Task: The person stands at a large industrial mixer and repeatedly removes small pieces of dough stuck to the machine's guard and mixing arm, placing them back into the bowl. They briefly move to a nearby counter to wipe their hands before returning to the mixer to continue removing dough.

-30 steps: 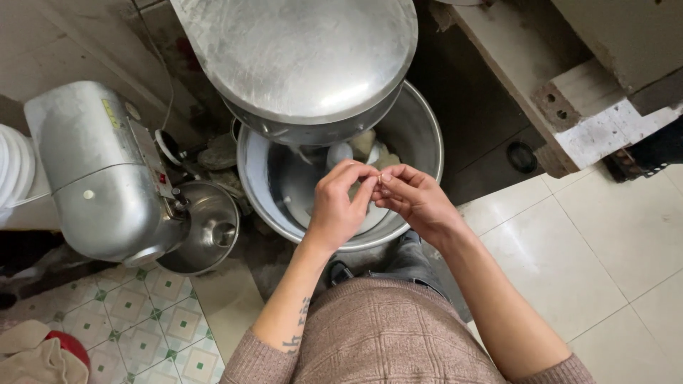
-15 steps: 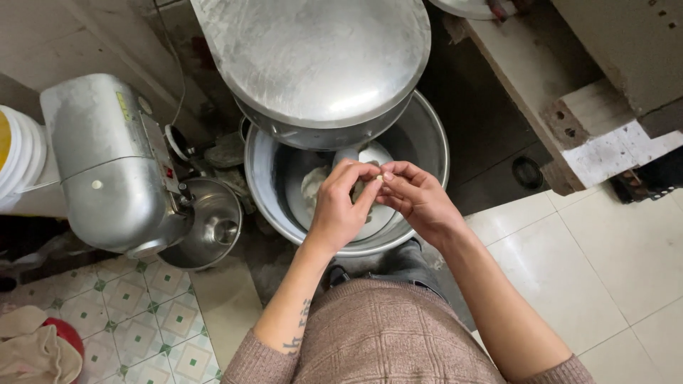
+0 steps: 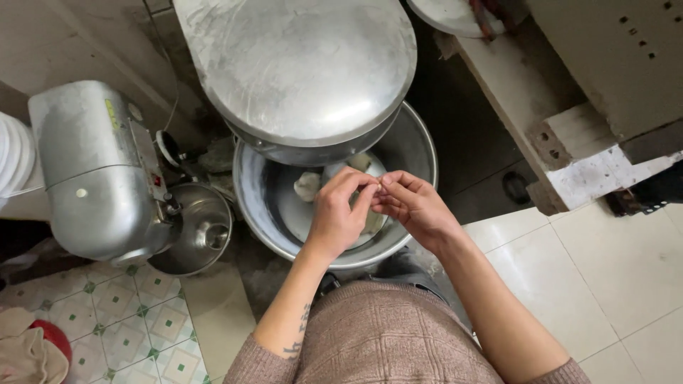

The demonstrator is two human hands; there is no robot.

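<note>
Left hand (image 3: 340, 213): bare, held over the bowl, fingers curled and pinched together at the tips, meeting the right hand's fingertips.
Right hand (image 3: 413, 206): bare, fingers bunched and touching the left's; whether anything small is pinched between the two hands cannot be told.
Bowl (image 3: 409, 146): large, round, steel, smooth and dulled with a pale floury film; it stands on the floor directly under both hands, half covered by the mixer head.
Dough (image 3: 307, 186): soft, off-white lumps lying in the bottom of the bowl, just beyond the left hand's knuckles.
Mixer head (image 3: 299, 64): broad, domed, scuffed grey metal, overhanging the bowl's far half.
Small mixer (image 3: 92, 171): rounded grey metal body to the left, with its own small shiny steel bowl (image 3: 199, 231) beneath.
Floor: glossy white tiles (image 3: 605, 284) on the right, patterned green-and-cream tiles (image 3: 114, 320) on the left.
Sleeves (image 3: 384, 334): ribbed pinkish-brown knit, pushed up the forearms.
</note>
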